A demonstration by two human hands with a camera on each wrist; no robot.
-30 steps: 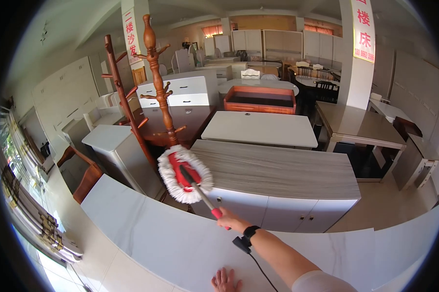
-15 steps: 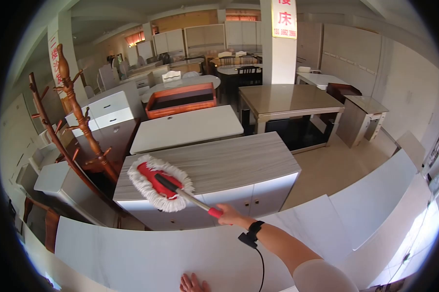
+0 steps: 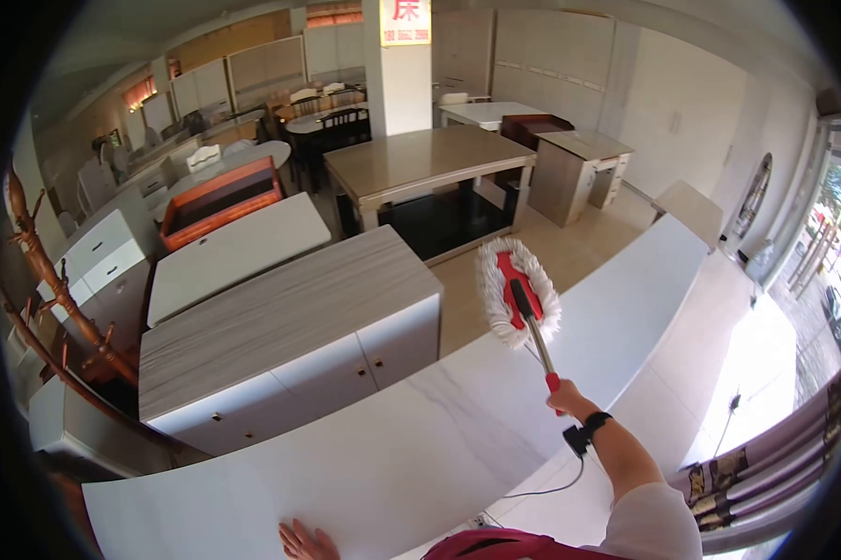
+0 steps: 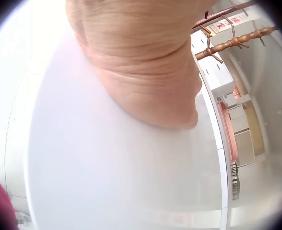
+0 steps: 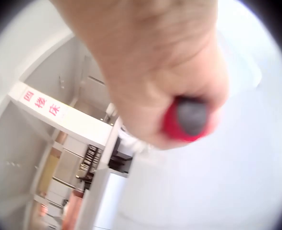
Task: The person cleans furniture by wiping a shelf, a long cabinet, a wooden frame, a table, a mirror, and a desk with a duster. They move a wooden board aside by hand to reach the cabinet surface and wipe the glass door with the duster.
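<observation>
My right hand [image 3: 572, 399] grips the red handle of a duster [image 3: 518, 289] with a white fringed head and red backing. In the head view the duster's head overlaps the far edge of a long white marbled tabletop [image 3: 346, 448], toward its right part. From the right wrist view, the grey butt of the handle [image 5: 192, 116] pokes out of the curled fingers. On the tabletop near its front edge rests my left hand [image 3: 306, 541], fingers spread and holding nothing. The left wrist view shows its heel [image 4: 150, 96] against the white surface.
Beyond the tabletop stands a cabinet with a grey wood-grain top [image 3: 290, 322]. A brown table [image 3: 430, 163] and a wooden coat rack [image 3: 66, 289] are farther off. A cable [image 3: 546, 490] hangs from the right wrist, and a curtain [image 3: 775, 467] hangs at the right.
The view has turned right. My right hand has carried the duster rightward, from beside the coat rack, past the wood-grain cabinet, to the white tabletop's right part. The left hand stays on the tabletop.
</observation>
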